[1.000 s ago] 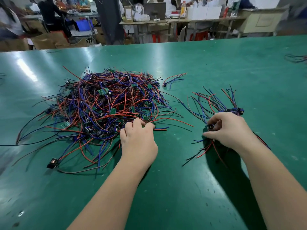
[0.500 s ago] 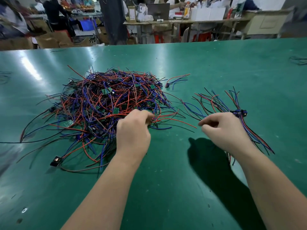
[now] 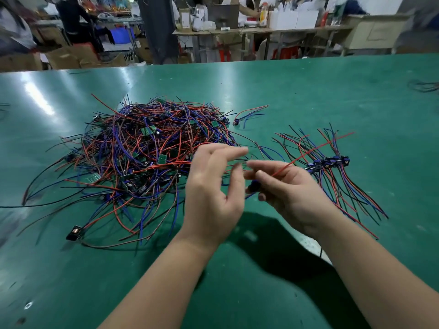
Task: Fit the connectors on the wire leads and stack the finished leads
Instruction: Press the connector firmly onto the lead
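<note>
- Green mat covers the whole table, a bit shiny on the far left where the light hits it.
- The big tangled pile of red, blue and black leads sits left of centre, with little green circuit boards and dark plugs mixed all through it.
- The finished stack lies well to the right of that. Its connectors are lined up in a short row touching each other, and the wires fan out both toward the far side and back toward the person.
- The right hand is up off the table between the two heaps. It's pinching a red wire between thumb and forefinger, and the wire runs up and away over the finished stack.
- A dark blue connector peeks out just under those fingers, tucked against the palm side.
- The left hand is raised right beside it, fingertips nearly meeting the right hand's. The fingers are mostly straight, with a gap between thumb and forefinger.
- A thin dark wire crosses that gap, but it's blurry, so I honestly can't tell if the left hand has hold of it.
- One single lead lies by itself just past the pile's far right edge.
- A black connector on its wire sticks out at the near left of the pile.
- A few dark wires lie at the far right edge of the mat.
- Past the table are blurred workbenches and cardboard boxes.
</note>
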The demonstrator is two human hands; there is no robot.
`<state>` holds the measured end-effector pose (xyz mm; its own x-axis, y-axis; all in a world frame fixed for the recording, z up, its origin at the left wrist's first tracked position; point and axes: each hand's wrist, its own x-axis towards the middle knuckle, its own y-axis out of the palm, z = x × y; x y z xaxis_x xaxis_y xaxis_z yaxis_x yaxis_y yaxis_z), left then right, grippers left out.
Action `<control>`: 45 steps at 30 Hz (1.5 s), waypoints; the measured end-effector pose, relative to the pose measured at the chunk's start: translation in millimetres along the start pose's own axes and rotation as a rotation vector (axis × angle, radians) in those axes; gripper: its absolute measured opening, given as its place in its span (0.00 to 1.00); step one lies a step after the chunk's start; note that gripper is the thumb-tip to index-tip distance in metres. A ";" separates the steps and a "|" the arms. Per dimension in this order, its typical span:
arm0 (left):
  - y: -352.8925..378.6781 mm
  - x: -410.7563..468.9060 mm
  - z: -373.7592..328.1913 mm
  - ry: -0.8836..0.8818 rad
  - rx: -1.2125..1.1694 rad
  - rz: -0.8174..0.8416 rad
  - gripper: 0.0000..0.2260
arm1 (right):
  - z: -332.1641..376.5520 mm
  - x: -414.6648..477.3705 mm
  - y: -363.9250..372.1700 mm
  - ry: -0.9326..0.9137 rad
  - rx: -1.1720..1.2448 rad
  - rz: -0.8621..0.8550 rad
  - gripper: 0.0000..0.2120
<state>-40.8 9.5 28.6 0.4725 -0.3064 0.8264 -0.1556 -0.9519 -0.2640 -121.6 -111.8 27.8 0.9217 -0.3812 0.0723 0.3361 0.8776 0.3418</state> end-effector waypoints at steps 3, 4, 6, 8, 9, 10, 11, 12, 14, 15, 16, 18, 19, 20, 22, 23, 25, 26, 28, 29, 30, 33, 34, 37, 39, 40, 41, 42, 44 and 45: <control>-1.4 4.0 5.0 -0.256 -0.080 -0.033 0.07 | 9.4 1.5 -5.9 0.004 0.095 -0.079 0.16; -0.4 4.6 5.6 -0.369 -0.137 -0.016 0.05 | 11.4 1.5 -6.5 0.010 0.118 -0.090 0.17; 2.2 5.3 5.5 -0.601 -0.257 0.048 0.02 | 14.0 1.2 -5.8 0.022 0.157 -0.095 0.18; 5.3 4.4 4.4 -0.824 -0.412 0.143 0.04 | 15.0 1.5 -5.7 0.036 0.199 -0.085 0.17; 6.8 3.6 2.9 -0.929 -0.494 0.204 0.06 | 15.3 1.4 -5.6 0.038 0.219 -0.076 0.17; 8.1 2.7 0.9 -1.023 -0.571 0.269 0.07 | 15.4 1.0 -5.3 0.039 0.232 -0.065 0.16; 9.0 1.9 -1.4 -1.107 -0.647 0.329 0.08 | 14.9 0.7 -5.4 0.040 0.238 -0.059 0.14; 9.5 1.1 -3.7 -1.177 -0.726 0.380 0.09 | 14.1 0.5 -5.9 0.041 0.241 -0.053 0.14; 9.7 -0.2 -7.0 -1.263 -0.868 0.447 0.11 | 12.9 0.3 -6.2 0.037 0.237 -0.036 0.14; 9.7 -0.7 -8.2 -1.294 -0.921 0.457 0.12 | 12.6 0.4 -6.3 0.033 0.220 -0.028 0.14; 9.6 -0.9 -8.7 -1.328 -0.957 0.453 0.13 | 12.7 0.4 -6.7 0.025 0.195 -0.022 0.15; 9.2 -1.1 -9.2 -1.386 -0.988 0.432 0.13 | 12.7 0.6 -7.2 0.000 0.127 -0.021 0.16; 9.3 -1.5 -8.6 -1.405 -0.989 0.426 0.12 | 12.0 0.7 -7.5 -0.013 0.078 -0.027 0.15; 9.3 -2.1 -7.6 -1.415 -0.982 0.424 0.10 | 10.7 0.7 -7.6 -0.024 0.020 -0.032 0.15; 9.1 -3.4 -4.6 -1.417 -0.962 0.424 0.05 | 7.9 0.3 -7.0 -0.031 -0.082 -0.029 0.13; 8.9 -3.7 -3.5 -1.413 -0.962 0.429 0.04 | 6.7 -0.1 -7.0 -0.026 -0.111 -0.025 0.13; 7.5 -3.2 -3.0 -1.402 -0.993 0.452 0.02 | 5.7 -1.1 -7.4 -0.009 -0.128 -0.016 0.16; 6.9 -3.0 -3.3 -1.402 -1.014 0.465 0.02 | 6.0 -2.1 -7.6 -0.001 -0.128 -0.016 0.17; 5.6 -2.3 -3.7 -1.403 -1.028 0.487 0.06 | 7.0 -2.5 -7.7 0.009 -0.146 -0.026 0.15; 5.3 -2.0 -3.6 -1.401 -1.016 0.490 0.08 | 7.5 -2.4 -7.8 0.014 -0.162 -0.032 0.12; 5.7 -2.1 -3.3 -1.392 -1.000 0.492 0.10 | 7.9 -1.7 -7.9 0.023 -0.178 -0.045 0.09; 8.2 -2.8 -2.7 -1.376 -0.951 0.489 0.07 | 7.0 1.3 -10.7 0.064 -0.231 -0.130 0.06; 9.1 -3.1 -2.0 -1.375 -0.938 0.480 0.05 | 6.5 2.1 -12.1 0.079 -0.228 -0.158 0.05; 10.3 -3.4 -0.3 -1.338 -0.928 0.459 0.03 | 5.2 3.3 -14.9 0.105 -0.196 -0.201 0.05; 11.2 -4.6 0.1 -1.292 -0.909 0.461 0.03 | 4.4 3.3 -15.6 0.103 -0.189 -0.202 0.04; 11.8 -5.5 0.2 -1.267 -0.883 0.456 0.05 | 3.9 3.2 -15.5 0.098 -0.173 -0.197 0.04; 11.9 -5.9 0.3 -1.244 -0.851 0.444 0.07 | 3.9 3.1 -15.0 0.093 -0.157 -0.192 0.04; 12.2 -6.6 1.3 -1.223 -0.827 0.430 0.07 | 4.6 3.0 -14.6 0.091 -0.146 -0.190 0.05; 11.6 -5.5 2.3 -1.207 -0.829 0.412 0.03 | 7.4 3.3 -13.9 0.102 -0.098 -0.206 0.07; 10.7 -3.7 2.1 -1.211 -0.848 0.407 0.01 | 9.6 3.4 -14.0 0.115 -0.064 -0.222 0.07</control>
<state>-42.4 0.4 21.7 0.6118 -0.7570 -0.2295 -0.6806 -0.6516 0.3350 -125.1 -128.2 32.2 0.8388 -0.5341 -0.1061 0.5408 0.7943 0.2769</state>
